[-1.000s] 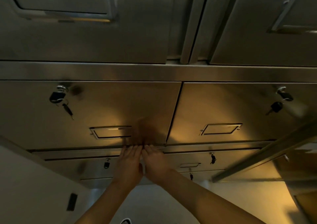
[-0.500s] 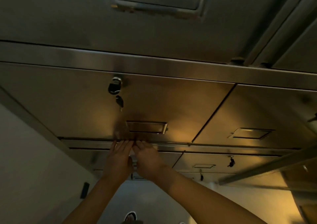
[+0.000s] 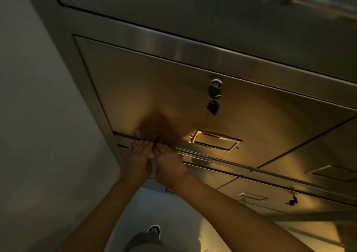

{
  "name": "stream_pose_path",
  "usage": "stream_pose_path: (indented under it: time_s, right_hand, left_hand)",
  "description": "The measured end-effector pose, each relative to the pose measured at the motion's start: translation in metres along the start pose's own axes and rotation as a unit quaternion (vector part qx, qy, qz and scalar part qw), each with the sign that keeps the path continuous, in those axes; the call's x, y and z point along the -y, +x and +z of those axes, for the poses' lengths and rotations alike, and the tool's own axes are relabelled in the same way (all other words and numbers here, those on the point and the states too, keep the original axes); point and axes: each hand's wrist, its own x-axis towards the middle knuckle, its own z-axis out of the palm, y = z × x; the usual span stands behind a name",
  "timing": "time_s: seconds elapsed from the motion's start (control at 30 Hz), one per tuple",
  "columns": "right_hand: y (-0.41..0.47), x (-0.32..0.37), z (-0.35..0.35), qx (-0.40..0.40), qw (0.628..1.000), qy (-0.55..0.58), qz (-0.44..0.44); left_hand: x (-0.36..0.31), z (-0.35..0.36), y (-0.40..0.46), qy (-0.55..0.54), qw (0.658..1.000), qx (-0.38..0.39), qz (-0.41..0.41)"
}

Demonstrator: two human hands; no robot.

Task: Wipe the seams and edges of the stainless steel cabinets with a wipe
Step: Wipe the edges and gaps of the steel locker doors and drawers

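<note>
Both my hands lie side by side on the horizontal seam (image 3: 202,156) under the stainless steel cabinet door (image 3: 154,89), near its lower left corner. My left hand (image 3: 137,160) rests with straight fingers, their tips at the seam. Right beside it, touching it, my right hand (image 3: 168,165) points its fingers at the same seam. A sliver of white wipe (image 3: 152,163) shows between the two hands; the rest of it is hidden beneath them.
A lock with hanging keys (image 3: 214,97) and a recessed handle (image 3: 215,140) sit on the door to the right of my hands. A pale wall (image 3: 38,126) borders the cabinet on the left. More drawers with keys (image 3: 291,201) lie below.
Both hands have slid together leftward along the seam, from near the middle gap between doors to the left door's lower left corner. The view has turned left with them.
</note>
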Motion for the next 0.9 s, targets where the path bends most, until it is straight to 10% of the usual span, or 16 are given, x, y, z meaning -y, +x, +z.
stream_pose_path:
  time_s: [0.9]
  right_hand:
    - [0.006, -0.003, 0.006, 0.013, 0.999, 0.034, -0.041]
  left_hand:
    - [0.005, 0.002, 0.002, 0.019, 0.999, 0.002, -0.044]
